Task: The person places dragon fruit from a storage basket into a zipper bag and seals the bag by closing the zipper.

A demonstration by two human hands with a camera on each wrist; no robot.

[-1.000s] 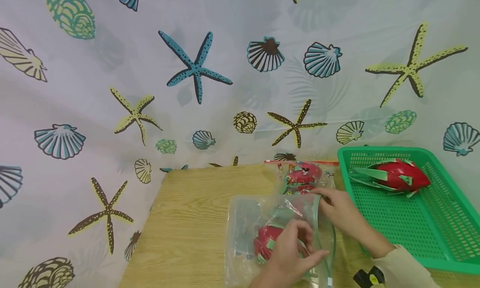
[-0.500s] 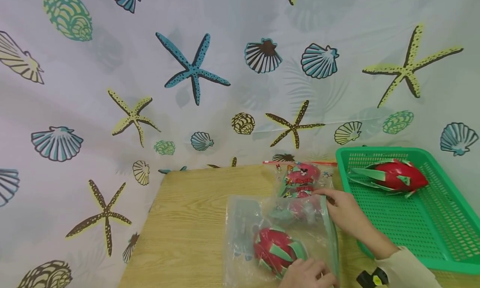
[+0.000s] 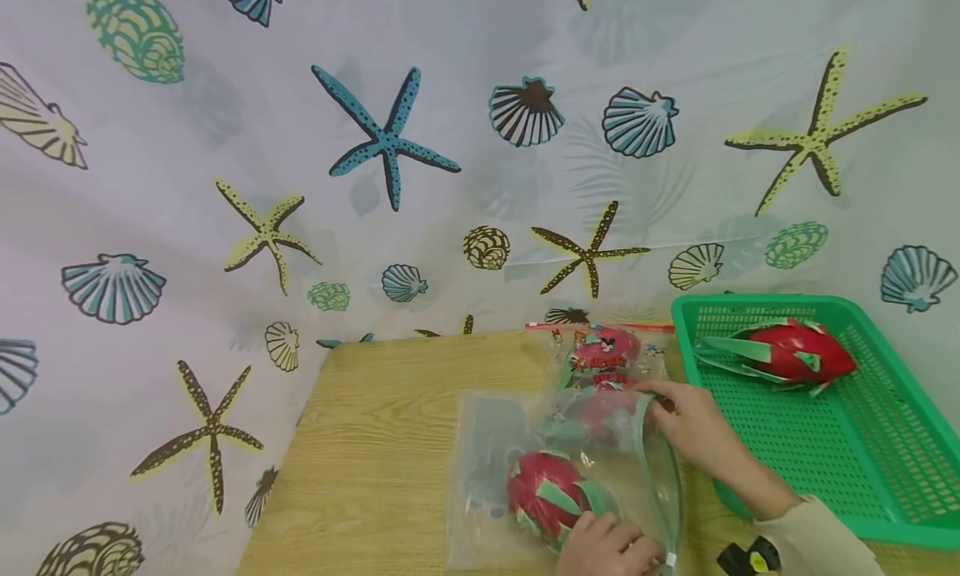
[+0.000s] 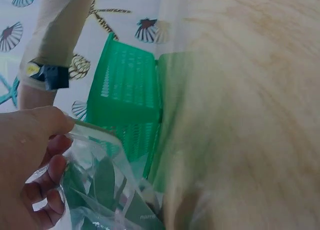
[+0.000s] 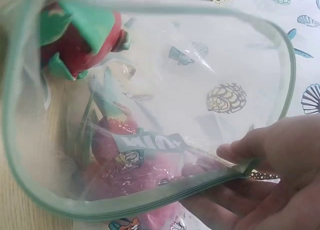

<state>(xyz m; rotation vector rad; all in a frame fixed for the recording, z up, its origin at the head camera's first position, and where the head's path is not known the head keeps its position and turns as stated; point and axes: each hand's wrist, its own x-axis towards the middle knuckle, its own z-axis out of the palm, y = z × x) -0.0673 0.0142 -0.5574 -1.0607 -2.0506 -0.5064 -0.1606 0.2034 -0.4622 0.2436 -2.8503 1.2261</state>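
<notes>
I see a clear, glossy plastic zip bag point(image 3: 570, 476) with a pale green seal strip, crinkled and catching light. The dragon fruit point(image 3: 551, 501) inside looks like smooth, matt plastic. The table point(image 3: 390, 443) shows light wood grain, matt. The green basket point(image 3: 862, 468) is perforated plastic. The backdrop point(image 3: 300, 142) is printed cloth, softly creased.

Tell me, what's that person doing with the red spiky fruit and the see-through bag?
A person is working at a wooden table. A toy dragon fruit sits inside a clear zip bag. The right hand pinches the bag's green rim, holding its mouth open, and the left hand grips the near edge. Another dragon fruit lies in the green basket, and a third sits in a printed bag behind.
</notes>
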